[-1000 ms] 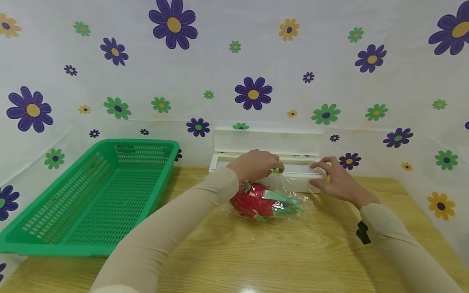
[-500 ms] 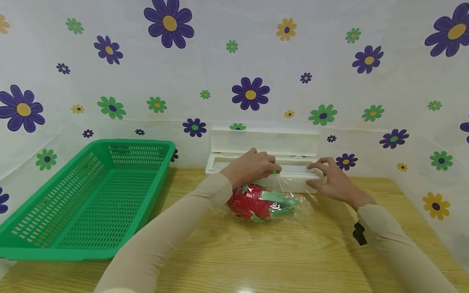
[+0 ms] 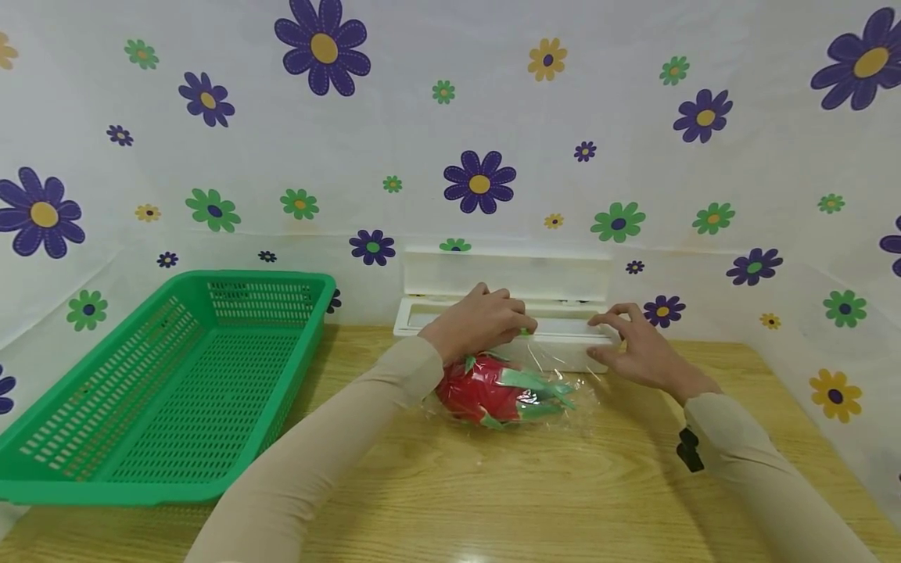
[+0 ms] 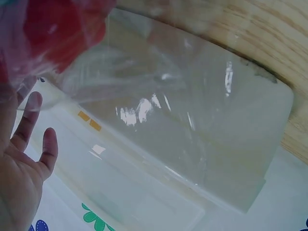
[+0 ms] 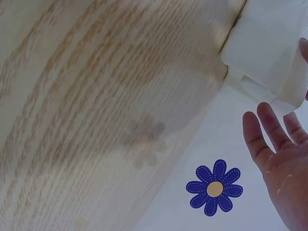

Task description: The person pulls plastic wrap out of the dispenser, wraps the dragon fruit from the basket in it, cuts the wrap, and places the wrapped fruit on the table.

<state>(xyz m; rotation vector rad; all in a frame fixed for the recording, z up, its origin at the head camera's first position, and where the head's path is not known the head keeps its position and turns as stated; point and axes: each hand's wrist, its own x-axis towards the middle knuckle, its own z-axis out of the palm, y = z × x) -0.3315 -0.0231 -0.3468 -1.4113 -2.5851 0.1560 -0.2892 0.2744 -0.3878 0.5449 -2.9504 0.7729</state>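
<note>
Wooden bench (image 3: 493, 493) in front. On it, a red dragon fruit (image 3: 486, 391) with green scales, loosely wrapped in cling film (image 3: 563, 375). Film runs from the fruit back to the white cling-film dispenser box (image 3: 563, 344) just behind it, lid (image 3: 507, 274) up against the flower-print backdrop (image 3: 450, 117).

Left hand (image 3: 486, 319) sits above the fruit at the dispenser's front edge, fingers curled at the film line; whether it really pinches the film, cannot tell. Left wrist view shows only fingers beside film and box. Right hand (image 3: 633, 344) rests on the dispenser's right end, fingers relaxed and spread, pressing not gripping.

Risks, judged: the film could tear ragged or cling to itself if pulled skew. The box may slide if the right hand lets up. The round fruit could roll.

Green perforated basket (image 3: 176, 391), left of the dispenser, holds nothing. Dispenser holds the film roll, barely visible.
</note>
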